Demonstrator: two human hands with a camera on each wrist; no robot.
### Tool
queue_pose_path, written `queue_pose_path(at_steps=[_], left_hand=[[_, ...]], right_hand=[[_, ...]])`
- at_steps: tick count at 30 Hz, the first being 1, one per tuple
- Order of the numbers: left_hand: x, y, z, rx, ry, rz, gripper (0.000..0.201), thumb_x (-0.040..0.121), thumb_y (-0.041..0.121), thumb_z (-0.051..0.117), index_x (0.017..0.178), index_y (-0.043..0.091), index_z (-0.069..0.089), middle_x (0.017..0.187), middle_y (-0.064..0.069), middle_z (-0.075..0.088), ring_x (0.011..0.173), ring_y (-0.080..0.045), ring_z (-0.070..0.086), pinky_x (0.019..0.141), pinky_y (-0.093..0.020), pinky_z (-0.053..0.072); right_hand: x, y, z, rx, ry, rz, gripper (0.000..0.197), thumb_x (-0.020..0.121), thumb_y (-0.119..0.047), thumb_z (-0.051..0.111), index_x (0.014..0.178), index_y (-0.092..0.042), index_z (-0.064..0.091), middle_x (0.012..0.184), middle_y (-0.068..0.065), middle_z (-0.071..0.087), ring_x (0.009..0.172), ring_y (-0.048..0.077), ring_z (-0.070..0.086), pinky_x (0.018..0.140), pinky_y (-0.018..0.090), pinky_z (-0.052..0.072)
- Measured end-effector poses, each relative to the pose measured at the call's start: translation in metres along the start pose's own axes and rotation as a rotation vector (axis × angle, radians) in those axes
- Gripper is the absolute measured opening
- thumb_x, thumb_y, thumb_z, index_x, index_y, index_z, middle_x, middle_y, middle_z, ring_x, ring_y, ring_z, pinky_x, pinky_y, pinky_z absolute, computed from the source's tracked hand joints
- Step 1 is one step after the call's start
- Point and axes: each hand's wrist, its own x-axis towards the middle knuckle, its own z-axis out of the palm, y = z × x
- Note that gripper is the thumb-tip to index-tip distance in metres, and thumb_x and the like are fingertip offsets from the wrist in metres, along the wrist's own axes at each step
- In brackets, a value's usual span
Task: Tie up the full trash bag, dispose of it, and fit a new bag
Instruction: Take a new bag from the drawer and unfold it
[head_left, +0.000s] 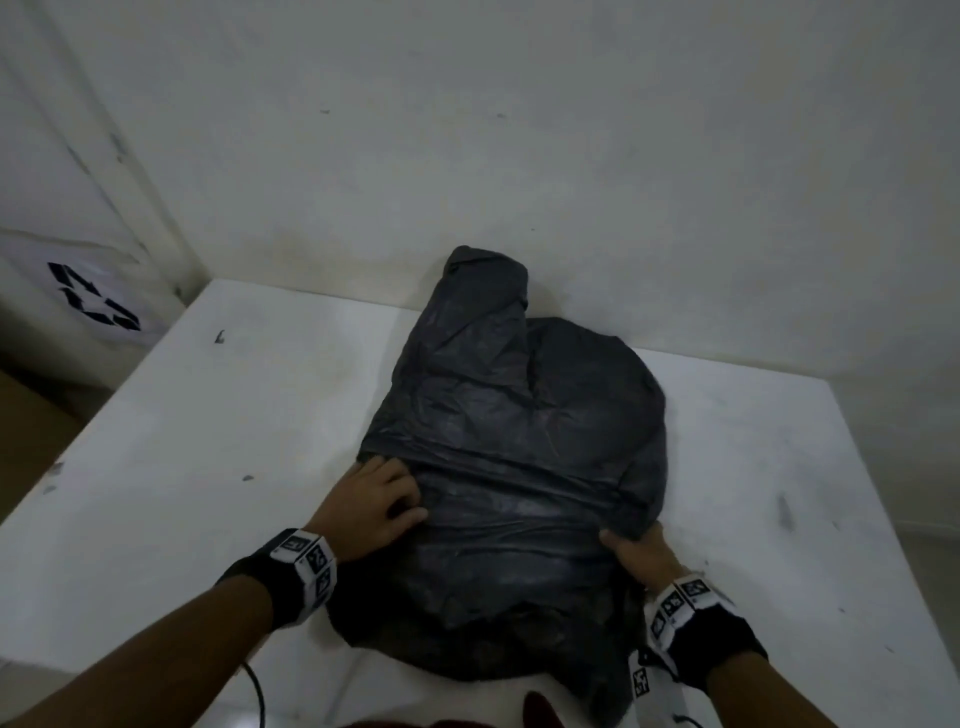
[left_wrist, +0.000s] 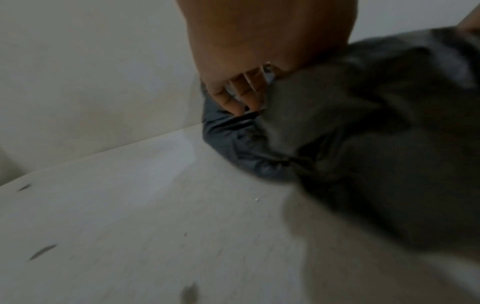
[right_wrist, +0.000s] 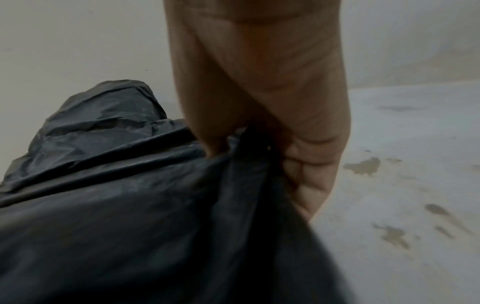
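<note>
Plastic of the black trash bag (head_left: 519, 467) fills the centre of the frame, spread on the white table (head_left: 208, 441). Your left hand (head_left: 376, 501) clutches its left fold, fingers (left_wrist: 240, 96) curled in. Your right hand (head_left: 636, 553) pinches the lower-right corner.

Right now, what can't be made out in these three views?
- Contents of the crumpled black plastic bag: hidden by its own opaque plastic, all views.
- Left hand grip: left wrist view blurred, fingertips tucked into folds.
- Bag's near end: cut off by the head view's bottom edge.
- Right hand fingertips: buried in gathered plastic.
</note>
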Motion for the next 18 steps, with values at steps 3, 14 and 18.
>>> queue_pose_path(at_steps=[3,14,18], left_hand=[[0.015,0.024,0.007,-0.134,-0.244,-0.178,0.029,0.087,0.055,0.053,0.097,0.031,0.066,0.107,0.010,0.063,0.102,-0.011,0.059,0.089,-0.027,0.045],[0.101,0.197,-0.028,-1.078,-0.410,-0.540,0.058,0.089,0.065,0.044,0.120,0.019,0.060,0.110,-0.003,0.063,0.091,-0.026,0.063,0.067,-0.031,0.053],[0.116,0.226,-0.025,-1.120,-0.258,-0.422,0.053,0.086,0.058,0.058,0.111,0.012,0.068,0.108,-0.007,0.070,0.104,-0.024,0.065,0.092,-0.040,0.052]], right_hand=[[-0.002,0.018,-0.008,-0.208,-0.147,-0.038,0.073,0.081,-0.039,0.073,0.141,-0.007,0.046,0.139,0.017,0.053,0.124,0.034,0.053,0.105,0.038,0.042],[-0.094,-0.058,-0.062,0.781,-0.579,-0.198,0.049,0.099,-0.048,0.034,0.130,-0.018,0.057,0.127,0.005,0.065,0.121,0.021,0.060,0.104,0.036,0.043],[-0.103,-0.064,-0.059,0.480,-0.435,-0.467,0.023,0.100,-0.029,0.048,0.120,-0.034,0.057,0.113,-0.021,0.066,0.105,-0.002,0.064,0.083,0.013,0.050]])
